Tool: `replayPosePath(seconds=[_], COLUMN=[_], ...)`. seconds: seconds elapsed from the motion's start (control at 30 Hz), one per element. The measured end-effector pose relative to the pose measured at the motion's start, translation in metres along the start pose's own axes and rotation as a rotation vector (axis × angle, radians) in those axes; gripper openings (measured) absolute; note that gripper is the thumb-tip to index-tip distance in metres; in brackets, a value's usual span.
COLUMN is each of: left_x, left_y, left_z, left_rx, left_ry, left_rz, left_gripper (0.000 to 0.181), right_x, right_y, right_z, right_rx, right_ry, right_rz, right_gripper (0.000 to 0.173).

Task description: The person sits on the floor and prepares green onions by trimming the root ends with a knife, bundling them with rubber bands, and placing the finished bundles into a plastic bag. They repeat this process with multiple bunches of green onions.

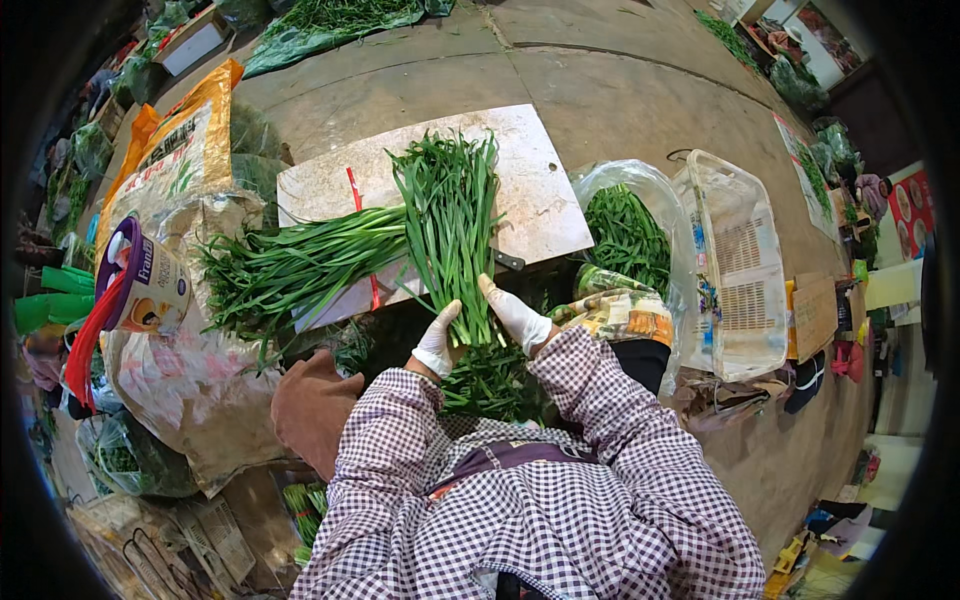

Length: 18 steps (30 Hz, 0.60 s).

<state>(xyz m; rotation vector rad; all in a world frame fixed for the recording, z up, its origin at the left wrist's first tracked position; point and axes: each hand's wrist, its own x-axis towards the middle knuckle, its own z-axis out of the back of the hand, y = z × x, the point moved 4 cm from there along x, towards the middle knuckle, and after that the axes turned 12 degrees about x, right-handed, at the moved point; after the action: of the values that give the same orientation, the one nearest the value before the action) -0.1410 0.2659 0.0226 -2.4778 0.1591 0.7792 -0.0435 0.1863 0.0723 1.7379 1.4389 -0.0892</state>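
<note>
Both my hands, in white gloves, hold the cut ends of a bunch of long flat green leaves, like garlic chives. My left hand grips its left side and my right hand its right side. The bunch points away from me over a stained white board. A second bunch of the greens lies crosswise to the left, partly under the first, above a red tie strip. The dark handle of a knife shows at the board's near edge; its blade is hidden. More greens lie below my hands.
On the right are a clear plastic bag of greens and a white plastic crate. A printed tub with red strips stands on sacks at left. Greens on a green sheet lie farther off.
</note>
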Motion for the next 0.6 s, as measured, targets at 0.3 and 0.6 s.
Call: replayPosePath(seconds=[0.3,0.6], left_x=[0.003,-0.001], left_y=[0.004,0.0], left_z=[-0.028,-0.033], left_rx=[-0.067,-0.198], left_ry=[0.073,0.228], left_rz=[0.025,0.03], left_gripper=[0.036,0.05], right_x=[-0.003,-0.097], right_y=[-0.003,-0.076], right_z=[0.022,0.006], right_rx=[-0.106,-0.898], right_ry=[0.058,0.219], right_rz=[0.272,-0.046], right_gripper=[0.045,0.034])
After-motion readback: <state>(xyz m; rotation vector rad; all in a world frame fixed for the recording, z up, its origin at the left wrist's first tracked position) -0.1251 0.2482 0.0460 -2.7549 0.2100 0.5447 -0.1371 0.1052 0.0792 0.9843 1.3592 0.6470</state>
